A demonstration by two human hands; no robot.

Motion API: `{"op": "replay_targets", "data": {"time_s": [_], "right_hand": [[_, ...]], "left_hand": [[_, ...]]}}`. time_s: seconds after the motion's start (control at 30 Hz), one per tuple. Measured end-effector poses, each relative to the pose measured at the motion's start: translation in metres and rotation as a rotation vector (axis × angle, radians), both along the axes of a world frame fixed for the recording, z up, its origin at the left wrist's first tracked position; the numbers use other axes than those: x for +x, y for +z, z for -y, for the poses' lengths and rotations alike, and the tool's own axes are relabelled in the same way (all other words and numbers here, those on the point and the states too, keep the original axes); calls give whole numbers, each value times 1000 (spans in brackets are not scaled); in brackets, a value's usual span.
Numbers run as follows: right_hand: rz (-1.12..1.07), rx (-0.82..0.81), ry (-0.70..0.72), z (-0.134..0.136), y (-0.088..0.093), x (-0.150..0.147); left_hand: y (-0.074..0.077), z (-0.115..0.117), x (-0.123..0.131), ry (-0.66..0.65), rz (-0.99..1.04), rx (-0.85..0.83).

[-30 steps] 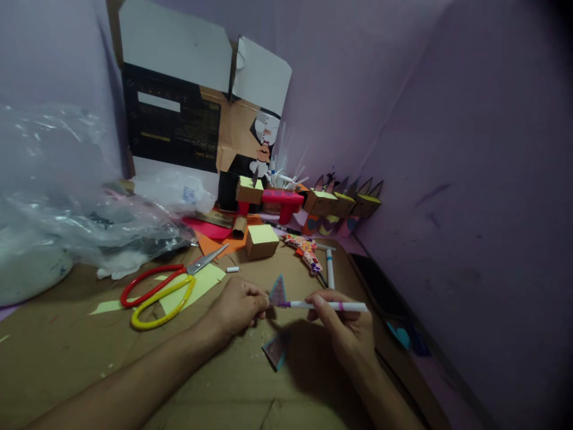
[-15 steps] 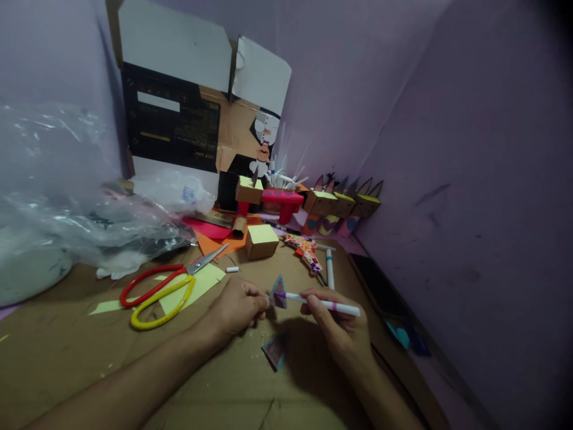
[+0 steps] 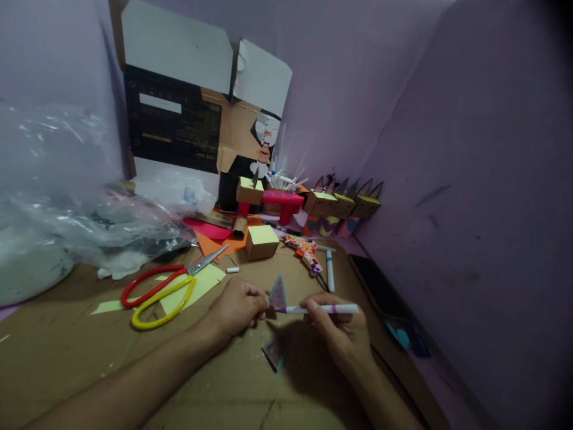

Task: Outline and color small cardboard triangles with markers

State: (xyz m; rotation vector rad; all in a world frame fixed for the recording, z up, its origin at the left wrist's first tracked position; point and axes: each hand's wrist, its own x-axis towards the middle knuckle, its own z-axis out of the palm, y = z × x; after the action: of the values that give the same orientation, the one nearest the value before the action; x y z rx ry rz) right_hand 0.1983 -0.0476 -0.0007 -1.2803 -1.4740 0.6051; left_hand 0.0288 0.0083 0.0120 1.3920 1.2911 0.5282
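Between the thumb and fingers of my left hand point(image 3: 244, 303) is pinched a small cardboard triangle point(image 3: 278, 291), coloured purple with blue edges, its point upward. My right hand point(image 3: 338, 322) grips a white felt-tip marker point(image 3: 321, 309) like a pen, nearly level. The marker's purple tip is at the triangle's lower edge, close to my left fingertips. Below the hands, a second coloured cardboard triangle point(image 3: 274, 352) lies flat on the cardboard sheet point(image 3: 215, 382). A white marker cap point(image 3: 233, 270) lies beyond my left hand.
Scissors with red and yellow handles point(image 3: 163, 292) rest on yellow-green paper at left. Beyond stand a yellow-topped cardboard box point(image 3: 262, 242) and a patterned glue gun point(image 3: 305, 251). A capped marker point(image 3: 330, 270) and a dark phone-like slab point(image 3: 376, 283) lie right. Plastic bags point(image 3: 89, 197) crowd the left.
The marker's tip has moved down from the triangle's middle to its lower edge, and the marker is more level. The triangle shows its coloured face more fully. My left hand has barely moved.
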Motion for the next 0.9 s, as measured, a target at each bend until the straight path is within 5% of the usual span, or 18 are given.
{"op": "replay_targets", "data": {"time_s": [0.9], "right_hand": [[46,56,62,1,2,-4]], "left_hand": [[4,1,0,5,-22,-17]]}}
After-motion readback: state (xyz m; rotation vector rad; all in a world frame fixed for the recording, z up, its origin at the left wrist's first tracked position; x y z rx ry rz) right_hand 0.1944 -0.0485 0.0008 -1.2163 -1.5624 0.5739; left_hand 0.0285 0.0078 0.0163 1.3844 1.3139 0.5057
